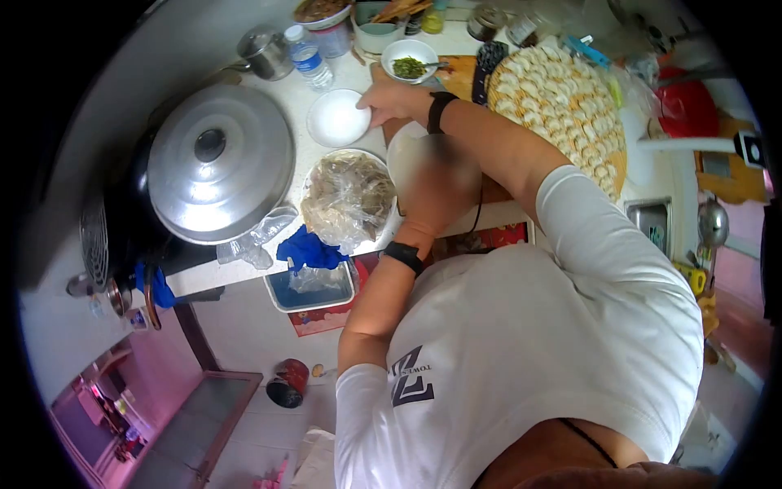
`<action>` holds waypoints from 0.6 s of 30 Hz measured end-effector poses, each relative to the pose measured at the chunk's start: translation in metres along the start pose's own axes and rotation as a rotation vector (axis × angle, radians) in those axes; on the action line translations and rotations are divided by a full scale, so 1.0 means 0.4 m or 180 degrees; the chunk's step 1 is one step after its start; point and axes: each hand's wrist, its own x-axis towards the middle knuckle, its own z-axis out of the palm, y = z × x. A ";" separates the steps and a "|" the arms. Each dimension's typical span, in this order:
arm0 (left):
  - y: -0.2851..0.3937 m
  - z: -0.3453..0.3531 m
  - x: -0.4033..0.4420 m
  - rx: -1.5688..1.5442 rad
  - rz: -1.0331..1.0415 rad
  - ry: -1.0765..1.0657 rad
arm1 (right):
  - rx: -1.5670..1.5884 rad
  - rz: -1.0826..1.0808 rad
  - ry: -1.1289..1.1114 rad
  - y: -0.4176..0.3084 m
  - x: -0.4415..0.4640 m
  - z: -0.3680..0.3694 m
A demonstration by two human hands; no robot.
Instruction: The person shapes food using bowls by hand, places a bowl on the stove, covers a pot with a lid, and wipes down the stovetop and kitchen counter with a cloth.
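Note:
My right hand [388,101] reaches across to the left, its fingers closed on the rim of a small white bowl [338,119] on the counter. My left hand [436,200] is beside a larger white bowl or plate [403,159]; a blurred patch covers its fingers, so its grip cannot be made out. Left of that hand, a big white bowl [388,234] contains a clear plastic bag [350,196] with something pale inside. Just beyond my right hand, a white bowl of chopped greens [409,67] has a spoon in it.
Dumplings [558,106] cover a round tray at the right. A large lidded pan [220,163] stands at the left, near a water bottle [309,59] and a metal pot [265,53]. A blue cloth [311,248] hangs over the counter edge above a bin [309,289].

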 end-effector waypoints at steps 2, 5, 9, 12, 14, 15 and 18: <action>-0.053 0.056 -0.024 -0.0098 0.0508 0.1028 | -0.0175 -0.0033 0.0165 -0.006 -0.029 -0.016; -0.023 0.017 -0.024 -0.0647 -0.0171 0.1100 | -0.0687 -0.0704 0.0080 -0.015 -0.183 -0.068; 0.004 -0.039 -0.014 -0.2430 -0.1668 0.0823 | -0.0596 -0.1256 0.0379 0.064 -0.387 -0.130; -0.027 -0.033 -0.004 -0.3810 -0.2035 0.0843 | -0.1030 -0.1461 0.1156 0.184 -0.461 -0.150; -0.024 -0.046 0.002 -0.4909 -0.2483 0.0908 | -0.1193 -0.2123 0.1645 0.239 -0.511 -0.105; -0.029 -0.049 0.007 -0.4847 -0.2462 0.0859 | -0.1416 -0.2767 0.2122 0.259 -0.530 -0.077; -0.034 -0.051 0.012 -0.5350 -0.3007 0.0859 | -0.1873 -0.3704 0.1845 0.270 -0.580 0.032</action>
